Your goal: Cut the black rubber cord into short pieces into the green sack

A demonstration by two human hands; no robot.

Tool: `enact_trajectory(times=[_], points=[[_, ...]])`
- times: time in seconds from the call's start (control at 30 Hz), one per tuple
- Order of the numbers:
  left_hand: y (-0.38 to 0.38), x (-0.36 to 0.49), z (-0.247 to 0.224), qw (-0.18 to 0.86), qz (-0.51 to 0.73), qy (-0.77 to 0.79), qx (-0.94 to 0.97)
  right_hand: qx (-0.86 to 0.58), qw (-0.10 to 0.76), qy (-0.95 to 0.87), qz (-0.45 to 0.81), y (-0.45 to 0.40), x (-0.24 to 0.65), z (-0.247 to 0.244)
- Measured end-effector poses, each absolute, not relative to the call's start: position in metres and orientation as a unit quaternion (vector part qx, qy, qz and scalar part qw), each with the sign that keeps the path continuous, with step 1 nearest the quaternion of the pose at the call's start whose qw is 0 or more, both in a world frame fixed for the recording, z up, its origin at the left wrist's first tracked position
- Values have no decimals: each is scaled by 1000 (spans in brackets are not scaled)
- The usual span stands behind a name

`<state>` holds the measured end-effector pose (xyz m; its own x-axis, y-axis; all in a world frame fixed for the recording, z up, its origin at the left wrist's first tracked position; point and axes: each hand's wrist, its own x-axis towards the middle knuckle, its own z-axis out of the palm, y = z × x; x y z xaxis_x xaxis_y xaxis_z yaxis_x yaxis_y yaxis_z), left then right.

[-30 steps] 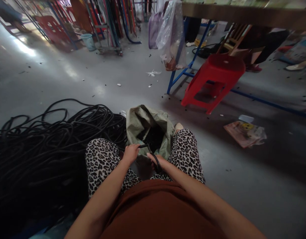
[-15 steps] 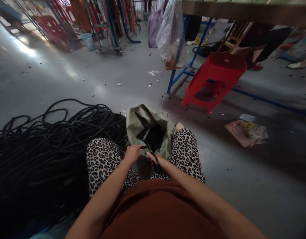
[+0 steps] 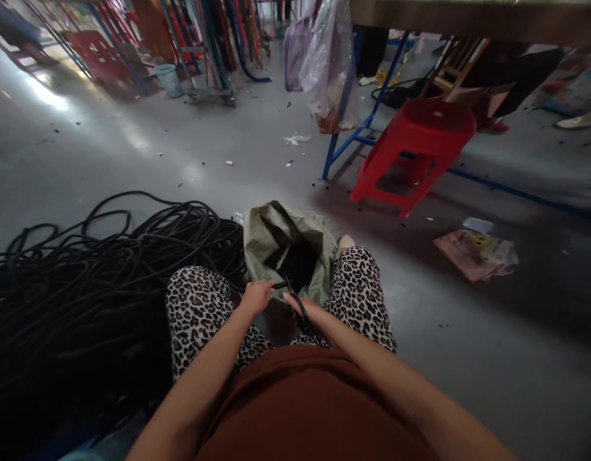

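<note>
Between my knees stands a greenish woven sack, its mouth folded open, with dark pieces inside that I cannot make out singly. My left hand is closed round a black cord, whose short end sticks out to the right over the sack's near rim. In my right hand is a pair of scissors with black handles; the blades point up at the cord's end. Whether the blades touch the cord is too small to tell. A large heap of black cord lies on the floor to my left.
Ahead on the right, a red plastic stool stands by a blue-legged table. A clear plastic bag hangs there. A flat plastic packet lies on the floor. Farther back are a light-blue basket and a rack of hanging straps.
Both hands stay almost in place, with cord and scissors still held. The scissor blades appear slightly shifted at the cord's end. The view has moved very little.
</note>
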<state>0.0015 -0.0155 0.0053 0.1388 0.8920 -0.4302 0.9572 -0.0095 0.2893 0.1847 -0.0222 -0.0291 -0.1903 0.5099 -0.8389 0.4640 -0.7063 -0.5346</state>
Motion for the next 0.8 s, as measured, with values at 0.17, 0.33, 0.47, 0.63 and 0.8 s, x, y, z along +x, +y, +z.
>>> enact_trajectory(times=[0.17,0.33,0.47,0.63,0.8], points=[[-15,2,4,264,-58,658,703,-644,-16,-391,657,-21,183,-21],[-15,1,-2,277,-22,663,695,-648,-10,-400,648,-22,183,-16],[-15,-1,-6,278,23,674,684,-645,-8,-414,642,-21,184,-12],[-14,-4,-7,253,28,685,683,-651,-2,-406,642,-19,185,-7],[-14,-5,-7,249,32,680,688,-661,8,-403,633,-19,184,-9]])
